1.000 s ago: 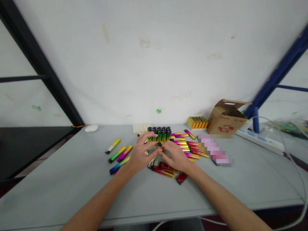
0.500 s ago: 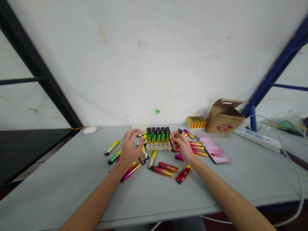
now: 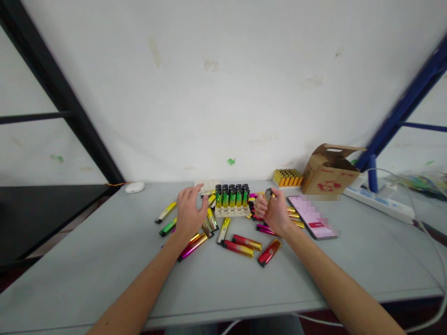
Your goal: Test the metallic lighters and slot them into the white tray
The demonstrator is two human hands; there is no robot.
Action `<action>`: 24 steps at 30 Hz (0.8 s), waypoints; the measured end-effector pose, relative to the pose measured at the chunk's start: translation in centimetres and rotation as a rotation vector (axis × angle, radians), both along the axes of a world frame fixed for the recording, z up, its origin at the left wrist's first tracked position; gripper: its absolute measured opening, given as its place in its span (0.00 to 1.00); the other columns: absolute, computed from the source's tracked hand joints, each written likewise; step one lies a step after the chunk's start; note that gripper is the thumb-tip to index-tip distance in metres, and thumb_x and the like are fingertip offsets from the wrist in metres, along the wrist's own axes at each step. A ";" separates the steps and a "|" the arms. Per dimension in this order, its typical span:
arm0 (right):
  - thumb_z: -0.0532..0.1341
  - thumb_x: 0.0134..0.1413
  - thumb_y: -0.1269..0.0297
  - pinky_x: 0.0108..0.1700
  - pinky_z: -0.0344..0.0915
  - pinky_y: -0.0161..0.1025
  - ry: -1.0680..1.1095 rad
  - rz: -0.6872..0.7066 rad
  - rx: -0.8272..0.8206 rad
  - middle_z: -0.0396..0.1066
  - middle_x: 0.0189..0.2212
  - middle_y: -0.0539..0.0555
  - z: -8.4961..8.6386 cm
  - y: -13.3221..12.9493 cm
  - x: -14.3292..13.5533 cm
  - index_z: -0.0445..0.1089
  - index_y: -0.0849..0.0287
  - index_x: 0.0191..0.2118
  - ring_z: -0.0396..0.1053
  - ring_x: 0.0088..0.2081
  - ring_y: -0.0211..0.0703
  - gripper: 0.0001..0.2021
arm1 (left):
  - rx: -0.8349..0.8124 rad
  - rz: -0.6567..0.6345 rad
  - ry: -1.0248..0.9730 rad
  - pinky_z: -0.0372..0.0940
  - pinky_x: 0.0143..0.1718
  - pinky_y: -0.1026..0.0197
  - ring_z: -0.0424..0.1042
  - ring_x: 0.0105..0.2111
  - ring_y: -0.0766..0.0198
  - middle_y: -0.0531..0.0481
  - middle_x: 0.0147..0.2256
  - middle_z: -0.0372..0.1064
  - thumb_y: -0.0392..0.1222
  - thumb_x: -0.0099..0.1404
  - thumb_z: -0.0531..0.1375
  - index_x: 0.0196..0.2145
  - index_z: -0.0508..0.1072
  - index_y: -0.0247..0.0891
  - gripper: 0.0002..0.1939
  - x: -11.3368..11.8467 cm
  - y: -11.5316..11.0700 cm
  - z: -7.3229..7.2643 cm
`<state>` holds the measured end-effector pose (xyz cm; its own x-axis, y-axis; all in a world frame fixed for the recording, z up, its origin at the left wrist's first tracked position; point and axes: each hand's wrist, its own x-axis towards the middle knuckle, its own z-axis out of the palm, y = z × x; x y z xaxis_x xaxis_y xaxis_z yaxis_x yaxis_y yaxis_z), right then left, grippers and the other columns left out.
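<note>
Five green-and-yellow lighters [image 3: 232, 199] stand upright across the front of the white tray [image 3: 233, 212]; I can't count those behind them. Just right of the tray, my right hand [image 3: 274, 213] is closed around one lighter [image 3: 268, 193], its top poking out by my thumb. Left of the tray, my left hand [image 3: 190, 210] is half open, fingers loosely curved, with nothing visible in it. In front of the tray lie three red-and-gold lighters [image 3: 239, 248] and one yellow-and-silver lighter [image 3: 224, 231]. Farther right of it are one phone [image 3: 303, 209] and one cardboard box [image 3: 323, 179].
</note>
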<state>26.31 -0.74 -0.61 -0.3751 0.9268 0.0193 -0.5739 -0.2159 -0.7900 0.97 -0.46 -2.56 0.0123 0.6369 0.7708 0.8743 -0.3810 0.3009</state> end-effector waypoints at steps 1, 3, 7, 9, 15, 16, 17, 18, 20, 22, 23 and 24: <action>0.52 0.51 0.46 0.18 0.50 0.31 0.006 0.008 -0.001 0.44 0.15 0.44 -0.1 0.0 0.0 0.53 0.57 0.17 0.45 0.16 0.32 0.21 | -0.005 0.014 -0.007 0.59 0.52 0.48 0.65 0.46 0.51 0.42 0.41 0.69 0.41 0.66 0.53 0.51 0.67 0.35 0.17 -0.1 0.2 -0.1; 0.52 0.50 0.46 0.16 0.47 0.30 0.011 0.027 -0.014 0.42 0.14 0.43 -0.3 0.1 0.0 0.54 0.57 0.17 0.43 0.15 0.32 0.21 | -0.027 0.020 -0.021 0.60 0.52 0.48 0.65 0.45 0.51 0.43 0.41 0.70 0.41 0.65 0.53 0.52 0.67 0.34 0.18 -0.2 0.5 -0.4; 0.52 0.50 0.45 0.14 0.39 0.29 -0.006 0.012 -0.069 0.38 0.13 0.41 -0.7 0.4 0.0 0.52 0.56 0.16 0.36 0.14 0.30 0.23 | -0.050 -0.010 -0.051 0.60 0.52 0.48 0.65 0.46 0.51 0.43 0.41 0.69 0.42 0.65 0.53 0.52 0.65 0.35 0.19 -0.2 0.8 -0.7; 0.51 0.51 0.45 0.14 0.37 0.28 0.002 -0.003 -0.090 0.37 0.13 0.40 -0.8 0.5 -0.1 0.50 0.56 0.16 0.34 0.14 0.29 0.23 | -0.056 -0.033 -0.047 0.61 0.51 0.48 0.66 0.46 0.52 0.43 0.41 0.69 0.42 0.65 0.53 0.51 0.65 0.36 0.17 -0.1 0.7 -0.7; 0.51 0.52 0.46 0.14 0.38 0.28 0.038 -0.007 -0.090 0.37 0.12 0.40 -0.9 0.6 0.0 0.49 0.56 0.16 0.33 0.15 0.30 0.23 | -0.097 -0.065 0.002 0.60 0.52 0.47 0.65 0.47 0.51 0.41 0.43 0.69 0.42 0.65 0.53 0.49 0.65 0.34 0.16 0.5 0.3 -0.8; 0.51 0.52 0.46 0.14 0.38 0.28 0.040 -0.007 -0.095 0.36 0.12 0.40 -0.8 0.6 0.1 0.49 0.56 0.16 0.33 0.15 0.30 0.23 | -0.110 -0.063 0.001 0.60 0.52 0.47 0.65 0.47 0.51 0.40 0.43 0.68 0.41 0.64 0.54 0.50 0.65 0.33 0.18 0.5 0.3 -0.9; 0.50 0.52 0.46 0.13 0.38 0.28 0.044 -0.007 -0.102 0.36 0.12 0.40 -0.8 0.7 0.3 0.48 0.55 0.15 0.33 0.15 0.30 0.23 | -0.124 -0.061 0.004 0.60 0.53 0.47 0.64 0.47 0.50 0.40 0.43 0.68 0.41 0.64 0.54 0.51 0.64 0.33 0.18 0.5 0.3 -0.9; 0.50 0.52 0.47 0.13 0.38 0.29 0.049 -0.008 -0.113 0.36 0.12 0.40 -0.7 0.7 0.5 0.47 0.55 0.15 0.33 0.15 0.30 0.23 | -0.137 -0.063 0.013 0.60 0.53 0.47 0.64 0.48 0.50 0.40 0.44 0.68 0.41 0.64 0.53 0.51 0.65 0.33 0.18 0.5 0.4 -0.9; 0.48 0.53 0.48 0.13 0.38 0.29 0.062 -0.017 -0.132 0.36 0.12 0.41 -0.5 0.9 0.8 0.46 0.55 0.15 0.33 0.14 0.31 0.22 | -0.157 -0.069 0.039 0.60 0.53 0.47 0.64 0.48 0.50 0.40 0.44 0.68 0.41 0.65 0.53 0.49 0.66 0.33 0.17 0.5 0.4 -0.8; 0.47 0.53 0.49 0.13 0.38 0.30 0.069 -0.032 -0.136 0.36 0.11 0.41 -0.3 1.0 1.1 0.46 0.55 0.15 0.32 0.14 0.31 0.22 | -0.167 -0.082 0.061 0.60 0.53 0.47 0.64 0.48 0.50 0.40 0.45 0.69 0.42 0.65 0.52 0.48 0.67 0.33 0.16 0.5 0.3 -0.8; 0.47 0.53 0.49 0.13 0.38 0.30 0.067 -0.037 -0.133 0.36 0.11 0.41 -0.3 1.0 1.2 0.46 0.55 0.15 0.32 0.14 0.31 0.22 | -0.171 -0.087 0.066 0.60 0.53 0.47 0.64 0.48 0.50 0.40 0.45 0.69 0.42 0.65 0.52 0.47 0.67 0.34 0.15 0.4 0.3 -0.7; 0.47 0.53 0.49 0.13 0.38 0.29 0.062 -0.043 -0.125 0.36 0.11 0.41 -0.3 1.0 1.2 0.46 0.55 0.15 0.32 0.14 0.31 0.22 | -0.173 -0.092 0.069 0.60 0.53 0.47 0.64 0.48 0.50 0.40 0.44 0.69 0.42 0.65 0.51 0.47 0.68 0.34 0.15 0.4 0.3 -0.7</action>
